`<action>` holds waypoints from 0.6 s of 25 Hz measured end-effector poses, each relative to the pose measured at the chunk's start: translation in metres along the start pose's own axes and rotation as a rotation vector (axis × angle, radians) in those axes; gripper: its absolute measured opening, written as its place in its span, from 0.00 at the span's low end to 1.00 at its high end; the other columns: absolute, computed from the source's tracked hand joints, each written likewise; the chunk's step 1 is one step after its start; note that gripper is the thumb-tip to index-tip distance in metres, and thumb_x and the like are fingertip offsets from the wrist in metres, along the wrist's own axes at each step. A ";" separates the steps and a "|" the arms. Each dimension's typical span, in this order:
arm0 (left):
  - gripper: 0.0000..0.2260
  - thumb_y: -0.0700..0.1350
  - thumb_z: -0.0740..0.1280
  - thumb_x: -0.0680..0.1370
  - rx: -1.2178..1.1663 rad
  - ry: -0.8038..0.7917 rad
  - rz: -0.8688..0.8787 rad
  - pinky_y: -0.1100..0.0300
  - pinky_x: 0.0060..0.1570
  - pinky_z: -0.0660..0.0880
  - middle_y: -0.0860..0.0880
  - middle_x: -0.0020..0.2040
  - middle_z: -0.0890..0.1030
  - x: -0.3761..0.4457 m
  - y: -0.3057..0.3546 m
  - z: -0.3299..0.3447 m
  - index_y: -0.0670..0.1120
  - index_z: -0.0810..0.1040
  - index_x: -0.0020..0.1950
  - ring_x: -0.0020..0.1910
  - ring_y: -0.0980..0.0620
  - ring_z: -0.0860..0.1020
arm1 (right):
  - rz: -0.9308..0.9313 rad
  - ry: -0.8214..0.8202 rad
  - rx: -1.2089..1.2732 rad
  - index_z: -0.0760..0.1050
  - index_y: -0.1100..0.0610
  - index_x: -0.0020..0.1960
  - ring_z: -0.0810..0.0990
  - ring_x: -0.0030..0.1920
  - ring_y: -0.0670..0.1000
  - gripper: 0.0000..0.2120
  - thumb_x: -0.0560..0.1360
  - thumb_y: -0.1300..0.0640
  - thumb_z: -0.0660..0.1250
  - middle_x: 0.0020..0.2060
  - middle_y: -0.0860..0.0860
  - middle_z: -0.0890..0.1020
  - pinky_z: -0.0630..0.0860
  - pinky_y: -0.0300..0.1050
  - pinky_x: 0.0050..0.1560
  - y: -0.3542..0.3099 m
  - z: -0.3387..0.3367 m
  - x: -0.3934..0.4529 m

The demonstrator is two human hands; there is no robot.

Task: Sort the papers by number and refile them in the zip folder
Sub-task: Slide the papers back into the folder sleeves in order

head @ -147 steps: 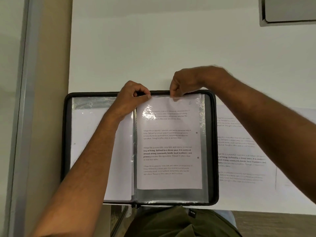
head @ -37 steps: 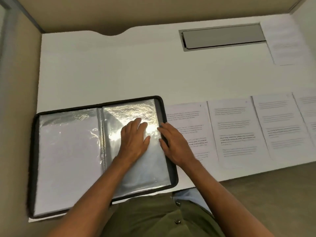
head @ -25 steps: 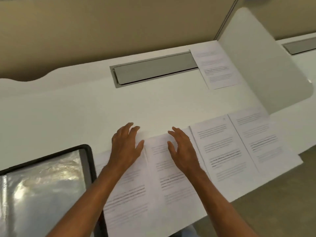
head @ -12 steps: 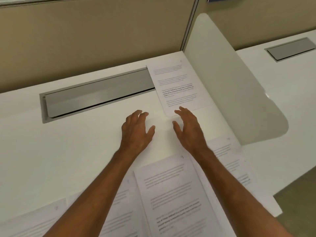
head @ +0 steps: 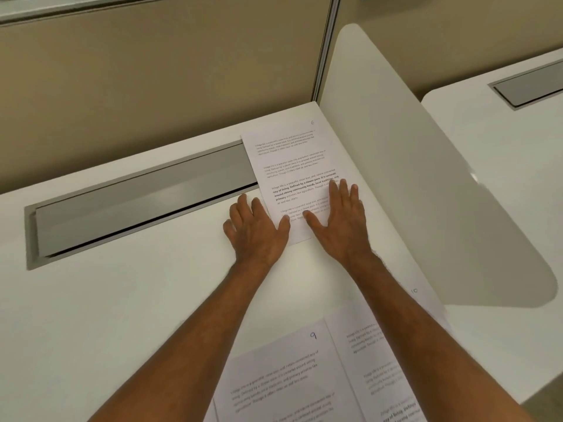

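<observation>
A printed sheet marked 6 [head: 292, 166] lies at the back of the white desk, against the side divider. My right hand [head: 338, 220] lies flat on its lower right part, fingers straight. My left hand [head: 256, 229] rests flat on the desk at the sheet's left edge, its thumb touching the paper. Nearer to me lie a sheet marked 9 [head: 280, 379] and a sheet marked 10 [head: 374, 360], partly hidden by my forearms. The zip folder is out of view.
A grey cable tray [head: 137, 199] is set into the white desk [head: 106, 315], left of sheet 6. A white curved divider [head: 411, 178] stands on the right, with a second desk [head: 502, 178] beyond it. A beige partition wall [head: 152, 86] runs along the back.
My hands left the folder, passed over the row of sheets and reached forward. Both now lie at the far sheet marked 6, the right one on it. The view has swung right.
</observation>
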State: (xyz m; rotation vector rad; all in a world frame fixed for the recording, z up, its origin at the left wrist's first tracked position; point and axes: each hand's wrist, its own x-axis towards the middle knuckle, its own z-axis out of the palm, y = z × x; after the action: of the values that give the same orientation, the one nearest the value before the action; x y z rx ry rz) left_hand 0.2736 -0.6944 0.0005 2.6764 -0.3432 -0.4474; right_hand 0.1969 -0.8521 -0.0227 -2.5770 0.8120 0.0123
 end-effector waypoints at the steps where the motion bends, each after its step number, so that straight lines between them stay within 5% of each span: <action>1: 0.33 0.63 0.62 0.80 0.001 -0.009 -0.024 0.41 0.77 0.51 0.45 0.82 0.52 0.003 0.004 0.003 0.45 0.60 0.79 0.81 0.44 0.50 | 0.021 -0.019 -0.019 0.44 0.57 0.85 0.40 0.84 0.58 0.44 0.82 0.32 0.56 0.85 0.55 0.45 0.40 0.54 0.82 0.001 0.003 0.003; 5: 0.28 0.61 0.64 0.80 -0.160 -0.035 -0.142 0.43 0.77 0.49 0.47 0.82 0.53 0.013 0.023 0.004 0.50 0.65 0.76 0.80 0.46 0.49 | 0.050 -0.021 -0.068 0.42 0.57 0.85 0.39 0.84 0.58 0.44 0.82 0.30 0.51 0.85 0.56 0.44 0.38 0.55 0.82 0.001 0.013 0.007; 10: 0.16 0.45 0.69 0.79 -0.793 0.015 -0.238 0.54 0.63 0.75 0.52 0.61 0.79 0.020 0.027 -0.003 0.49 0.73 0.66 0.61 0.51 0.78 | 0.047 -0.007 -0.014 0.45 0.57 0.85 0.41 0.84 0.58 0.40 0.84 0.35 0.51 0.85 0.57 0.46 0.38 0.54 0.82 0.000 0.011 0.006; 13: 0.14 0.38 0.65 0.81 -0.890 -0.048 -0.272 0.56 0.56 0.80 0.55 0.56 0.81 0.017 0.025 -0.002 0.47 0.77 0.66 0.54 0.53 0.81 | 0.053 -0.039 0.147 0.44 0.56 0.85 0.39 0.84 0.56 0.37 0.85 0.39 0.54 0.85 0.55 0.44 0.37 0.53 0.82 -0.002 0.005 0.006; 15: 0.13 0.35 0.63 0.81 -0.985 -0.111 -0.304 0.48 0.50 0.84 0.54 0.56 0.84 0.012 0.020 -0.001 0.48 0.81 0.61 0.54 0.51 0.83 | 0.075 -0.038 0.336 0.44 0.53 0.86 0.39 0.84 0.53 0.35 0.86 0.42 0.56 0.85 0.52 0.43 0.39 0.50 0.82 -0.004 -0.004 0.002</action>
State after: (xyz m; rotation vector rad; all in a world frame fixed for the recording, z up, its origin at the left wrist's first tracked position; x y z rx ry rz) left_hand 0.2817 -0.7154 0.0063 1.7336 0.2250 -0.6438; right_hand 0.1997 -0.8521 -0.0173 -2.2245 0.8199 -0.0486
